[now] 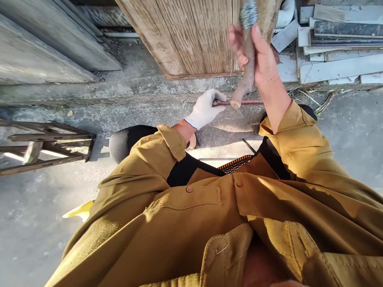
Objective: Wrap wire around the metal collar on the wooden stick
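My left hand (206,107), in a white glove, is closed on one end of a thin reddish-brown rod (253,102). The rod runs level to the right, passing behind the lower end of a crooked wooden handle (249,59). Bare and raised higher, my right hand (263,59) wraps its fingers round that handle. Silvery wire (248,15) is wound about the handle's upper part, and whatever sits above it is cut off by the frame's top edge. Behind the handle leans a weathered wooden panel (194,40) of vertical boards.
Stacked boards (341,67) lie at the upper right beside a white pipe (285,14). Grey planks (44,48) lean at the upper left. A wooden frame (50,137) stands at the left on the concrete floor (36,223). Something yellow (80,211) shows by my left sleeve.
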`<state>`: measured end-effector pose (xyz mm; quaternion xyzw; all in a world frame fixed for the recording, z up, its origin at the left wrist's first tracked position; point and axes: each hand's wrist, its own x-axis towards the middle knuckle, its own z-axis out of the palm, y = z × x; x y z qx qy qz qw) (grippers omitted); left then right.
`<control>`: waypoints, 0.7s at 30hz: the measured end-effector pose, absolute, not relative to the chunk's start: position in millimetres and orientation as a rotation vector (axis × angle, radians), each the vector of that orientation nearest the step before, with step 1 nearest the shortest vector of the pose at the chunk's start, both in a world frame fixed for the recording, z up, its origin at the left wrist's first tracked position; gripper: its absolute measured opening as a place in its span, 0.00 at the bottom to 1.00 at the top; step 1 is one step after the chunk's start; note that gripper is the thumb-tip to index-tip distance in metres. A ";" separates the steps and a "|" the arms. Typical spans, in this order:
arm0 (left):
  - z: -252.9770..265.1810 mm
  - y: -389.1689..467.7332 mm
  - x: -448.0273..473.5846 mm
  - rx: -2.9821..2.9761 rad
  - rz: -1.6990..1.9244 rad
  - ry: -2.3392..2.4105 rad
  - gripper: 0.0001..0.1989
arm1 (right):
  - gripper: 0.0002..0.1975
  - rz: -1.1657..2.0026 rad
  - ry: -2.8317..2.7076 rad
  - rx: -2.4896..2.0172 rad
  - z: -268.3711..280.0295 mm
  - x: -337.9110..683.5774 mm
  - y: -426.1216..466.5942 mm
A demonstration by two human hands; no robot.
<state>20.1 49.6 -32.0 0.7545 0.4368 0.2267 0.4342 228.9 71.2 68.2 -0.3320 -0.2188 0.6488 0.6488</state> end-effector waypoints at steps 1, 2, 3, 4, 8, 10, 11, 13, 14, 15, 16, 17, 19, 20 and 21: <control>-31.2 51.0 18.2 1.860 0.602 1.110 0.14 | 0.21 1.407 -0.465 -0.773 69.2 237.2 72.7; -29.6 52.4 16.3 1.848 0.632 1.136 0.15 | 0.18 1.342 -0.435 -0.819 69.5 245.1 73.0; -27.2 53.8 14.4 1.842 0.657 1.163 0.16 | 0.15 1.288 -0.429 -0.861 69.5 252.2 72.0; -24.4 54.9 12.6 1.842 0.675 1.186 0.16 | 0.13 1.249 -0.440 -0.907 69.2 258.0 69.9; -13.3 55.9 7.8 1.907 0.694 1.198 0.15 | 0.12 1.240 -0.556 -1.032 71.6 264.9 58.0; -10.0 55.3 6.8 1.954 0.674 1.191 0.13 | 0.12 1.244 -0.603 -1.096 74.8 261.3 54.5; -8.9 55.1 6.5 1.971 0.664 1.188 0.13 | 0.11 1.227 -0.645 -1.146 76.2 259.1 53.9; -7.0 55.3 6.4 1.985 0.652 1.184 0.13 | 0.14 1.174 -0.795 -1.275 77.0 255.3 54.3; -5.8 55.8 6.3 1.982 0.651 1.182 0.13 | 0.17 1.142 -0.905 -1.351 76.2 254.0 54.8; -4.4 56.4 6.2 1.973 0.654 1.183 0.13 | 0.21 1.115 -1.034 -1.425 74.7 252.9 55.1; -2.6 57.2 5.9 1.962 0.654 1.184 0.13 | 0.22 1.089 -1.169 -1.493 72.7 251.9 54.9; -0.5 58.1 5.4 1.949 0.651 1.184 0.14 | 0.22 1.064 -1.308 -1.550 70.3 250.7 54.2; 3.8 60.0 3.9 1.915 0.631 1.191 0.15 | 0.19 0.999 -1.587 -1.618 65.1 247.3 51.0; 5.3 61.2 2.9 1.893 0.614 1.196 0.15 | 0.18 0.961 -1.704 -1.628 62.6 244.7 48.9; 5.9 62.5 1.9 1.867 0.598 1.205 0.15 | 0.18 0.921 -1.795 -1.630 60.2 241.7 46.7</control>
